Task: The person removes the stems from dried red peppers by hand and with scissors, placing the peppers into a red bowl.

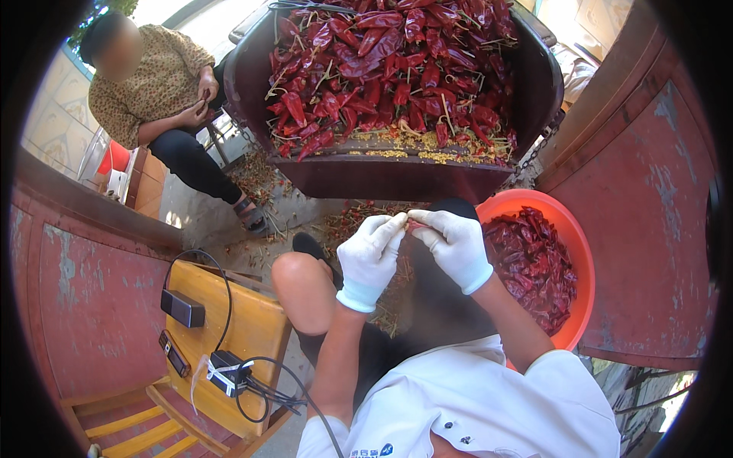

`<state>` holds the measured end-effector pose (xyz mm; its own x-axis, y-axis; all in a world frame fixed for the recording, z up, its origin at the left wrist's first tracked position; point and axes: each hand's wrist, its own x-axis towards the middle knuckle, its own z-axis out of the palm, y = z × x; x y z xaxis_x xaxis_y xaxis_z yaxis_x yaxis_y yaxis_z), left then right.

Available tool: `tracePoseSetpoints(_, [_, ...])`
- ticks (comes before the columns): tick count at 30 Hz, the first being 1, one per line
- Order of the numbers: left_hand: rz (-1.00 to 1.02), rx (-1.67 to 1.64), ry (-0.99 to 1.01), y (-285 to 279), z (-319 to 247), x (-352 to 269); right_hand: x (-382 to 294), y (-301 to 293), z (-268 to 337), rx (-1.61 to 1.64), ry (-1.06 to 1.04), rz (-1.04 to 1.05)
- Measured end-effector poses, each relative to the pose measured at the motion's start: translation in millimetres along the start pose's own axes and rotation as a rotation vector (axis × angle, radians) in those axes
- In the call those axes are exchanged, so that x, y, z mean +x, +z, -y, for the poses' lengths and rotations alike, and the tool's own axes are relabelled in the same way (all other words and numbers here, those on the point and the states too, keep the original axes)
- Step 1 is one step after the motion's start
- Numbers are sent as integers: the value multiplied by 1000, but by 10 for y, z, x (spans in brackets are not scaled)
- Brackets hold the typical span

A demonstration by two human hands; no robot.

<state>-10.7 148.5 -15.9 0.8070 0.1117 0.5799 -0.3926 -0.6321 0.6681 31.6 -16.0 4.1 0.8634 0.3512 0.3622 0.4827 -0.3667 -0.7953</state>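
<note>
Both of my hands wear white knit gloves and meet fingertip to fingertip above my lap. Between them is a small piece of dried red chili (412, 225), mostly hidden by the fingers. My left hand (372, 255) pinches it from the left, and my right hand (456, 243) grips it from the right. Beyond them stands a dark red cart bin (389, 178) heaped with dried red chilies (372, 74), many with stems on. Yellow seeds (432, 146) lie along its near edge. Beside my right forearm, an orange plastic basin (585, 286) holds chili pods (532, 263).
A wooden chair (252, 326) at my left carries a black box (182, 308), a mobile phone (174, 353) and a cabled black device (229, 366). Another person (154, 80) sits at the far left, hands together. Stems litter the floor (263, 172). Red door panels (641, 229) flank both sides.
</note>
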Motion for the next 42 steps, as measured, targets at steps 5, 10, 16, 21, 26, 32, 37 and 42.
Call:
tracePoseSetpoints(5, [-32, 129, 95, 26, -14, 3, -6, 15, -48, -121, -103, -15])
tracePoseSetpoints(10, [-63, 254, 105, 79, -27, -28, -34, 157, -113, 88, 90, -38])
tracePoseSetpoints(16, [-187, 61, -82, 157, 39, -13, -15, 344, 53, 677, 493, -110])
tracePoseSetpoints(21, [-217, -157, -313, 208, 170, -24, 4, 424, -24, 1274, 867, -166])
tracePoseSetpoints(26, [-242, -537, -671, 198, 122, -41, 36, 377, 78, 967, 627, -90])
tracePoseSetpoints(32, [-490, -541, -778, -102, 199, 220, -200, -13, 277, 694, 492, -77])
tracePoseSetpoints(37, [-150, -614, -922, 53, 135, 109, -269, -137, 38, 850, 601, -166])
tracePoseSetpoints(42, [-156, -1219, -956, 99, 210, 106, -347, -78, 98, 756, 478, -122])
